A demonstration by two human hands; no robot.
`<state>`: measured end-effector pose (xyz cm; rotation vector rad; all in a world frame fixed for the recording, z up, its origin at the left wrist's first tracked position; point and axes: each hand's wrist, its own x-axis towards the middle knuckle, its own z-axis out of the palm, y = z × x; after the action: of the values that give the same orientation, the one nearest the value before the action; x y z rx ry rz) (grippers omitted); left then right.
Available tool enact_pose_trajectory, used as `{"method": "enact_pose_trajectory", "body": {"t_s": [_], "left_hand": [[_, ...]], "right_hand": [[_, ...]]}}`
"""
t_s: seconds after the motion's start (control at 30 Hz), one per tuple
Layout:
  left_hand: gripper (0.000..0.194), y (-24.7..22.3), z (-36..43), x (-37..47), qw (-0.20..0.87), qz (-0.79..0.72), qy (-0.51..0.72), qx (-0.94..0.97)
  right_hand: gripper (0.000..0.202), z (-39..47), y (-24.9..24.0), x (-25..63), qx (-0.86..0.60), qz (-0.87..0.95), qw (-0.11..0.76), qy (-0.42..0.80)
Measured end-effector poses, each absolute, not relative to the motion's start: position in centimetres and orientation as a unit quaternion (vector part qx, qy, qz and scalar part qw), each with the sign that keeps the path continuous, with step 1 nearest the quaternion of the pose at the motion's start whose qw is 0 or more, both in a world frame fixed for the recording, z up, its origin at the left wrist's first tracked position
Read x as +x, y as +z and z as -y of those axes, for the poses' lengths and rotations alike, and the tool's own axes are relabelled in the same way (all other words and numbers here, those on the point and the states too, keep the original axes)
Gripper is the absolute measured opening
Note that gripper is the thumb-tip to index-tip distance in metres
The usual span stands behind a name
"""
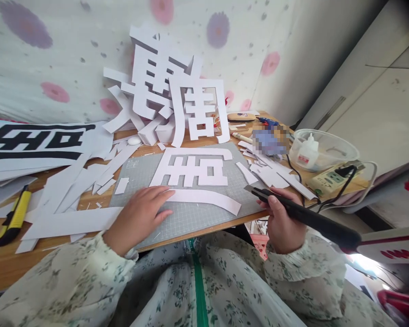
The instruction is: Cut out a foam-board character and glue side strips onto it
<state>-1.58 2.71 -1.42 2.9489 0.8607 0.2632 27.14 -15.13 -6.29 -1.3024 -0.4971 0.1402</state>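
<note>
Gripping a long black knife (pixel 310 217) in the closed right hand (pixel 286 227), with the thumb on the front part of the handle and the blade directed leftward over the grey cutting mat (pixel 187 220). Resting the left hand (pixel 141 218) palm down, open, with fingers loosely spread and fingertips at the left end of a curved white strip (pixel 207 197). Lying just beyond that strip, flat on the mat and ahead of both hands, between them: a white cut-out character (pixel 187 172). Standing farther ahead of the left hand, propped up near the flower-patterned backdrop (pixel 245 54): several white three-dimensional characters (pixel 179 102). Spread left of the left hand on the wooden counter (pixel 3 268): white offcuts (pixel 75 222), a yellow-and-black cutter (pixel 17 215) and, farther off, a sheet with bold black strokes (pixel 30 161). Scattered just beyond the right hand: white scraps (pixel 269 175). Set farther beyond the right hand, toward its right: a clear bowl (pixel 342 152) with a white bottle (pixel 307 152) inside, and a power strip (pixel 330 181) with a black plug inserted.
</note>
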Motion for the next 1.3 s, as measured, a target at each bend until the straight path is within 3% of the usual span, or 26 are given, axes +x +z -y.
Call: {"method": "enact_pose_trajectory", "body": {"t_s": [0.17, 0.33, 0.83, 1.0, 1.1, 1.3], "left_hand": [[0.043, -1.5, -3.8, 1.0, 0.056, -0.242, 0.093, 0.964], [0.027, -1.5, -4.5, 1.2, 0.077, -0.233, 0.117, 0.962], [0.022, 4.6, -2.5, -4.3, 0.005, -0.235, 0.087, 0.968], [0.022, 7.0, -1.1, -6.0, -0.055, -0.227, 0.076, 0.969], [0.024, 8.5, -0.2, -6.6, -0.109, -0.215, 0.081, 0.967], [0.027, 12.1, 1.6, -6.7, -0.176, -0.170, 0.061, 0.968]], "right_hand": [[0.032, 16.2, -6.9, 28.1, -0.675, 0.317, 0.665, 0.031], [0.029, 15.5, -6.0, 28.2, -0.656, 0.431, 0.619, -0.024], [0.041, 12.3, -6.5, 32.1, -0.702, 0.647, 0.288, -0.079], [0.047, 11.3, -6.1, 31.6, -0.676, 0.657, 0.316, -0.112], [0.043, 11.2, -5.1, 30.1, -0.656, 0.639, 0.381, -0.130], [0.039, 9.6, -3.0, 25.3, -0.605, 0.636, 0.475, -0.067]]}}
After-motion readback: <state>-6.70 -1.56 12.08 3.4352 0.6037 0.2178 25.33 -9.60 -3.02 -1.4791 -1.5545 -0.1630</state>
